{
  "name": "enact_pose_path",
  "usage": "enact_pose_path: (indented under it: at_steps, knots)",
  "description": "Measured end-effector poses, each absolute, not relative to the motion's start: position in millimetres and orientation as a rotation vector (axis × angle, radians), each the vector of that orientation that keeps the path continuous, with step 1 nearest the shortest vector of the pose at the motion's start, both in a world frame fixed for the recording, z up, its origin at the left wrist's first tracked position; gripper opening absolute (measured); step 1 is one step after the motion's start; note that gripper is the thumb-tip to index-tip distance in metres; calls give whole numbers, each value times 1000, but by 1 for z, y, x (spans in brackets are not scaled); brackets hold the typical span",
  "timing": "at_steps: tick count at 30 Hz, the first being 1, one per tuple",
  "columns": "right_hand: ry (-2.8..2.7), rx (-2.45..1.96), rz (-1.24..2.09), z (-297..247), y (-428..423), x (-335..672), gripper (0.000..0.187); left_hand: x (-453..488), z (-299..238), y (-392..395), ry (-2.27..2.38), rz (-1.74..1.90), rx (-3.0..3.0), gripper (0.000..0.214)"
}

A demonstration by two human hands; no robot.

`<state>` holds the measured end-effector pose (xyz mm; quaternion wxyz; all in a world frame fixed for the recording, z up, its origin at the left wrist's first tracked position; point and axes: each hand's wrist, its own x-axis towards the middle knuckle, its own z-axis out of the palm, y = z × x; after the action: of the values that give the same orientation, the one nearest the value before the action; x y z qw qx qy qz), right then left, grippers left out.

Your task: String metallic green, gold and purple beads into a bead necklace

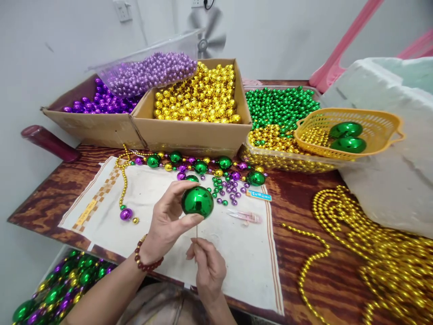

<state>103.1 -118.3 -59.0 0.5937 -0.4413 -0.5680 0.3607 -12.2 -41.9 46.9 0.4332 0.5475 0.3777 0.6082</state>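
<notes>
Between the thumb and fingers of my left hand (pixel 168 221) is a large shiny green ball (pixel 198 202), held up above the white cloth (pixel 152 189). My right hand (pixel 209 267) pinches a thin needle-like rod (pixel 196 232) just below the ball. The rod's upper end meets the underside of the ball; whether it goes inside I cannot tell. Behind my hands lies a string of green, purple and gold balls (pixel 200 167). Loose small purple beads (pixel 233 192) and green beads (pixel 218 184) are scattered on the cloth, near small pink-handled scissors (pixel 248 216).
Boxes of purple balls (pixel 91 104) and gold balls (pixel 199 97) stand at the back. A tub holds green beads (pixel 280 104); on it rests a yellow basket (pixel 379 119). Gold bead strands (pixel 389 257) cover the right side. A dark red bottle (pixel 50 143) lies left.
</notes>
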Motion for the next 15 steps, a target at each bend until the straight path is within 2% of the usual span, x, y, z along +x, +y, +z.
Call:
enact_pose_path:
  at_steps: [5, 15]
  knots:
    - [-1355, -1059, 766, -69, -131, 101, 20, -8, 43, -40, 934, 1544, 1341, 45]
    - [-1330, -1088, 776, -50, -117, 99, 22, -5, 33, -51, 995, 1556, 1441, 53]
